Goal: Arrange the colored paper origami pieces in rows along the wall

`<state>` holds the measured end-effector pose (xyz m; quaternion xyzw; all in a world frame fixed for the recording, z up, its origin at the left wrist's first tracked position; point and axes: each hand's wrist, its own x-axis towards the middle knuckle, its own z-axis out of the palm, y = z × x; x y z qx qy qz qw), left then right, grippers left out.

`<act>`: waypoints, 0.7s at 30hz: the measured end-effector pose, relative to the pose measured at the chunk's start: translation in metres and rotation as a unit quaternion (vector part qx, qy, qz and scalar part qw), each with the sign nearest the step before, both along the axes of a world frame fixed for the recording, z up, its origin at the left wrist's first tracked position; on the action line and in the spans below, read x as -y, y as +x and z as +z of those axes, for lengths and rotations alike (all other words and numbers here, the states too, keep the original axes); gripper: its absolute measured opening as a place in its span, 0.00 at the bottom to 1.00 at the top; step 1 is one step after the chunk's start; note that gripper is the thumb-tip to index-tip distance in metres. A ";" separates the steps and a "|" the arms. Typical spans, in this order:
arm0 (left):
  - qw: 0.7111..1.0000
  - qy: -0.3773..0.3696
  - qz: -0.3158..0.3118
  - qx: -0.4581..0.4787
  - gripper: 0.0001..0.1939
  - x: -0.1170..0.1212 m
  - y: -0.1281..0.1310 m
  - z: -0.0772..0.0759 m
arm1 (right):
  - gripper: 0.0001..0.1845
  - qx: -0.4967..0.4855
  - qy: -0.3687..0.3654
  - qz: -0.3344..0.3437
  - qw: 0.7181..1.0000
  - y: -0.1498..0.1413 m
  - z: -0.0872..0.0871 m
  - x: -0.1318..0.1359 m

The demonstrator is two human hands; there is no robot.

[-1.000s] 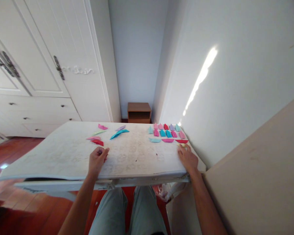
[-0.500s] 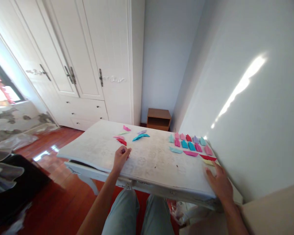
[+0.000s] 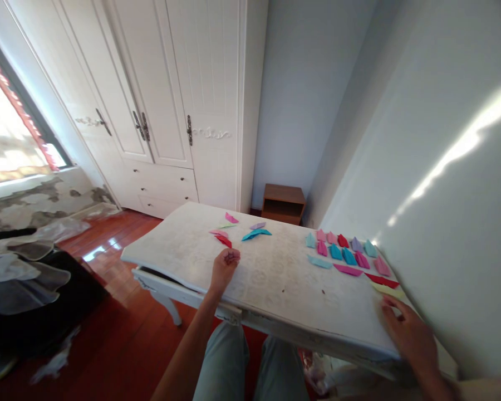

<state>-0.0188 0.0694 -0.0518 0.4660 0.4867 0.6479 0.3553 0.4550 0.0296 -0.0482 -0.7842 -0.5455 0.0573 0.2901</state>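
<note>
My left hand (image 3: 225,270) rests on the table with its fingers curled in, and nothing shows in them. Just beyond it lie a red folded paper (image 3: 223,240) and a pink one (image 3: 219,232). A blue folded paper (image 3: 256,234) is farther right. My right hand (image 3: 409,328), slightly blurred, is over the table's right end, its thumb and fingers curved with a gap between and nothing visible in them. In front of its fingertips lies a yellow folded paper (image 3: 386,288), beside a red strip (image 3: 382,280). A magenta one (image 3: 348,270) and a pale blue one (image 3: 319,262) continue that row.
Several folded papers stand in two rows at the back right, among them a blue one (image 3: 349,256). The white table (image 3: 275,312) meets the wall (image 3: 421,139) on the right. A wardrobe (image 3: 217,83) and a brown cabinet (image 3: 283,193) stand behind. Small dark specks mark the tabletop.
The view has swung left, so things sit farther right. My right hand has drawn back a little from the yellow paper, its thumb and fingers now nearer each other. My left hand remains curled.
</note>
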 end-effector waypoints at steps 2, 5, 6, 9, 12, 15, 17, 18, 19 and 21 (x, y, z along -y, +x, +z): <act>1.000 -0.005 0.003 -0.002 0.11 0.000 0.000 -0.001 | 0.34 -0.001 0.003 -0.007 1.000 -0.001 0.001 0.001; 1.000 -0.006 0.021 -0.008 0.09 0.001 0.000 -0.002 | 0.33 -0.009 0.023 0.011 1.000 -0.009 0.003 0.003; 0.999 -0.003 0.030 -0.011 0.08 0.002 0.000 -0.001 | 0.34 -0.019 0.031 0.023 0.999 -0.013 0.004 0.004; 0.999 -0.015 0.034 0.006 0.08 0.006 0.002 0.004 | 0.35 -0.081 0.034 0.059 0.994 -0.031 0.005 0.005; 0.998 -0.040 -0.004 0.039 0.12 0.010 0.005 0.009 | 0.36 -0.152 -0.004 0.125 0.980 -0.055 0.005 0.000; 0.998 -0.051 -0.024 0.042 0.12 0.012 0.007 0.011 | 0.33 -0.176 -0.031 0.229 0.957 -0.081 0.007 -0.012; 0.997 -0.062 -0.031 0.036 0.12 0.013 0.007 0.011 | 0.30 -0.166 -0.035 0.285 0.944 -0.099 0.010 -0.023; 0.997 -0.069 -0.035 0.032 0.11 0.014 0.007 0.011 | 0.28 -0.154 -0.035 0.303 0.940 -0.107 0.011 -0.028; 0.996 -0.076 -0.037 0.028 0.11 0.014 0.007 0.011 | 0.27 -0.139 -0.033 0.317 0.938 -0.115 0.012 -0.032; 0.995 -0.092 -0.041 0.022 0.11 0.015 0.007 0.012 | 0.24 -0.112 -0.024 0.341 0.933 -0.131 0.013 -0.041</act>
